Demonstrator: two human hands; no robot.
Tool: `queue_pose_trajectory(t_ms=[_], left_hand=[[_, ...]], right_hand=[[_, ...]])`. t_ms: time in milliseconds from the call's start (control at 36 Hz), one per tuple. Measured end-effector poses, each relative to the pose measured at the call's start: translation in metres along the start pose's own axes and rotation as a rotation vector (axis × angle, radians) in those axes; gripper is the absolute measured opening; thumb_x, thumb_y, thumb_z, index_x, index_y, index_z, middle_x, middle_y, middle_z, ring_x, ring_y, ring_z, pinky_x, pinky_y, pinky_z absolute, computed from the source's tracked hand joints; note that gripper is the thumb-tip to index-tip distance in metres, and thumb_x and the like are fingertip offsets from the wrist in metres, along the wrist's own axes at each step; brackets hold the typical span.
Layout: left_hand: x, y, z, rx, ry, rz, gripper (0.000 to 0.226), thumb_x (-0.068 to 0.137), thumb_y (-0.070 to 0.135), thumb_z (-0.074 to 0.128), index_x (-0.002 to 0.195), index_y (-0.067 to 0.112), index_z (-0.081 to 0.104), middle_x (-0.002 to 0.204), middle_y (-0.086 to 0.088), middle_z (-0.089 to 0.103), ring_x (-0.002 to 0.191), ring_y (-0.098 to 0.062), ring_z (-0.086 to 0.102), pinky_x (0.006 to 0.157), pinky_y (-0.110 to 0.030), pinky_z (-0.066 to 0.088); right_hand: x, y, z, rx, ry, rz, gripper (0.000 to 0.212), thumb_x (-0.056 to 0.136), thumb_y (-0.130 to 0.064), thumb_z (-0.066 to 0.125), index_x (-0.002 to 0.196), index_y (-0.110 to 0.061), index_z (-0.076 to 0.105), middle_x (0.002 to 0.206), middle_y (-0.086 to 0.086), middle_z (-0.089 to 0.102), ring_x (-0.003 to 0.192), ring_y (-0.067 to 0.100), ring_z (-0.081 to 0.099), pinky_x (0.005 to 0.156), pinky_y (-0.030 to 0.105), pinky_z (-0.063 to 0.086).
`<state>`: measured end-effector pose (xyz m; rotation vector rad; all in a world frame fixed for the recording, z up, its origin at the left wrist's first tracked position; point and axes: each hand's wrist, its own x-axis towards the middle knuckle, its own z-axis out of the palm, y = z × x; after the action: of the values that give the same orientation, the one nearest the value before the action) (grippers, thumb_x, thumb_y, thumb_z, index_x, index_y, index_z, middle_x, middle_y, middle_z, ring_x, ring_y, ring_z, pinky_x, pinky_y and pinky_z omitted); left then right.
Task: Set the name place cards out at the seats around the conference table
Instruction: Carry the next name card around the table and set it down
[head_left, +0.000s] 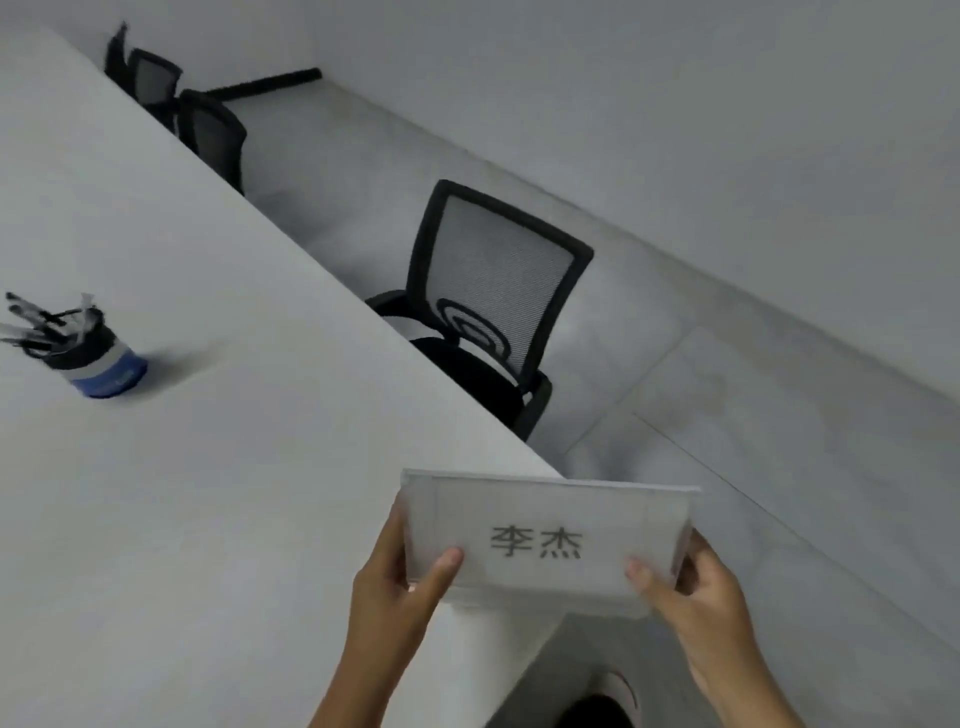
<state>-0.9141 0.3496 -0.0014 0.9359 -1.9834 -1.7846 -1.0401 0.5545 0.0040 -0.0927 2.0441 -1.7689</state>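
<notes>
A clear acrylic name place card (545, 540) with two dark printed characters is held up in front of me, over the near corner of the white conference table (218, 467). My left hand (405, 577) grips its left end and my right hand (691, 587) grips its right end, thumbs on the front face. The nearest seat is a black mesh office chair (493, 306) pushed in at the table's right edge, beyond the card.
A blue and black pen cup (96, 358) full of pens stands on the table at the left. Two more black mesh chairs (208, 130) sit at the far end of the same edge. Grey tiled floor (727, 415) runs along a white wall.
</notes>
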Motion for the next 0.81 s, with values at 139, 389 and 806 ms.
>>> queue_pose_trajectory(t_ms=[139, 389, 806], left_hand=[[0.034, 0.028, 0.129, -0.024, -0.139, 0.046, 0.075, 0.053, 0.051, 0.065, 0.125, 0.043, 0.045, 0.115, 0.027, 0.062, 0.106, 0.006, 0.057, 0.09, -0.021, 0.05], [0.087, 0.063, 0.287, -0.042, -0.104, -0.018, 0.081, 0.048, 0.05, 0.071, 0.125, 0.044, 0.045, 0.119, 0.017, 0.063, 0.108, 0.001, 0.058, 0.095, -0.035, 0.049], [0.346, 0.133, 0.454, -0.046, -0.15, -0.003, 0.059, 0.053, 0.045, 0.067, 0.111, 0.041, 0.056, 0.098, 0.02, 0.071, 0.092, -0.007, 0.067, 0.079, -0.028, 0.054]], right_hand=[[0.051, 0.005, -0.113, -0.009, 0.121, -0.032, 0.069, 0.033, -0.035, 0.089, 0.095, -0.021, 0.063, 0.085, -0.003, 0.073, 0.071, 0.002, 0.066, 0.057, 0.008, 0.05], [0.172, -0.018, -0.252, -0.049, 0.098, 0.02, 0.087, 0.036, -0.048, 0.073, 0.116, -0.017, 0.058, 0.105, 0.005, 0.068, 0.09, 0.013, 0.066, 0.064, 0.016, 0.053], [0.463, -0.085, -0.332, -0.094, 0.073, 0.003, 0.063, 0.067, -0.014, 0.078, 0.124, -0.019, 0.052, 0.11, 0.005, 0.065, 0.095, 0.016, 0.063, 0.063, 0.016, 0.053]])
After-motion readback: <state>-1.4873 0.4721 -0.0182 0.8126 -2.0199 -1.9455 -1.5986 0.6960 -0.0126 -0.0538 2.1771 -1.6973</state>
